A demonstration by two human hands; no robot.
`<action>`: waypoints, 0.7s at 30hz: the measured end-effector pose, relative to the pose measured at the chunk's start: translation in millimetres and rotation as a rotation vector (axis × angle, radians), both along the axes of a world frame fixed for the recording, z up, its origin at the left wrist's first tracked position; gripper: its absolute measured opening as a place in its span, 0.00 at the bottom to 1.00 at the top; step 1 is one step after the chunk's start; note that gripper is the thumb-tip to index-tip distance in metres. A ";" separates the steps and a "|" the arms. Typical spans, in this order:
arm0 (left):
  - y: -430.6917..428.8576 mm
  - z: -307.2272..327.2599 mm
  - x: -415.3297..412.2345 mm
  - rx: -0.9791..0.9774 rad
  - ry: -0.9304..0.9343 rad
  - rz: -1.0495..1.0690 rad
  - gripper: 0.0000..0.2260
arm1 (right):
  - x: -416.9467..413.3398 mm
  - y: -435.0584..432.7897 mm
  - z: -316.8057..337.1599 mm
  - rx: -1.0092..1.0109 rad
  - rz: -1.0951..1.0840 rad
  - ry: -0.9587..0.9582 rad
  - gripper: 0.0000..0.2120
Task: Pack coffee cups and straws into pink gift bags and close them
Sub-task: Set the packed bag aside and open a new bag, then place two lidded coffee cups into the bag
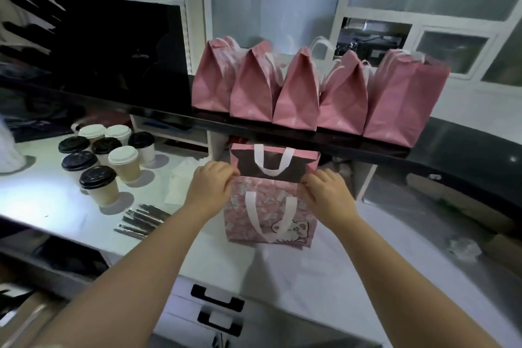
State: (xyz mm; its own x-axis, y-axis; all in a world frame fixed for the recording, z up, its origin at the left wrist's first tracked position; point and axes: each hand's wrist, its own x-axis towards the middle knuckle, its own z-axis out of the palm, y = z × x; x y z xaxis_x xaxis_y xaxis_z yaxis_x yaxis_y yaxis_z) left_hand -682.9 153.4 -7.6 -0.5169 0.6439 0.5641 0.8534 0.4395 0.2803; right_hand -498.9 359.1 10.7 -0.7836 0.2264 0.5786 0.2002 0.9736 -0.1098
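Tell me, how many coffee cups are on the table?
8 coffee cups, clustered on the white table at left: three white-lidded, five black-lidded. None seems hidden.

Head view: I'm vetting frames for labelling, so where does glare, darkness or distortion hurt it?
In the head view, glare bleaches the white countertop beside the paper coffee cups; the black glossy panel is featureless dark; wide-angle distortion bows the dark shelf edge; the open pink gift bag reads clearly.

Can't see inside my pink bag [269, 200], it's just dark in there. The wrapped sticks [141, 219] left of it are too blurry to call straws for sure.
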 end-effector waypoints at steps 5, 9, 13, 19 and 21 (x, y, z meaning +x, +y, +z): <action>-3.6 10.5 -2.5 -0.012 0.067 -0.016 0.12 | -27.3 -14.5 20.4 -0.009 0.053 0.081 0.04; -13.8 21.5 -15.2 0.008 0.112 0.071 0.12 | -70.5 -47.2 28.0 -0.054 0.138 0.100 0.06; -43.3 24.8 -38.0 0.015 0.130 0.208 0.13 | -120.3 -90.0 26.8 -0.036 0.220 0.025 0.10; -119.5 22.6 -107.9 -0.001 0.100 0.436 0.15 | -199.2 -150.1 14.7 -0.009 0.254 -0.106 0.15; -149.1 21.4 -139.4 -0.007 0.080 0.501 0.16 | -228.9 -174.2 8.7 -0.025 0.272 -0.123 0.16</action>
State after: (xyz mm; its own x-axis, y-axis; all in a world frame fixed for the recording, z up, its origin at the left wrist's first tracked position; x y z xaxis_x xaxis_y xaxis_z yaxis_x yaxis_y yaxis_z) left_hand -822.3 4.3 13.8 -0.7183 0.3322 0.6112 0.5563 0.8019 0.2179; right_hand -727.8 184.9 19.4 -0.8813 0.0116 0.4724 -0.0544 0.9906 -0.1257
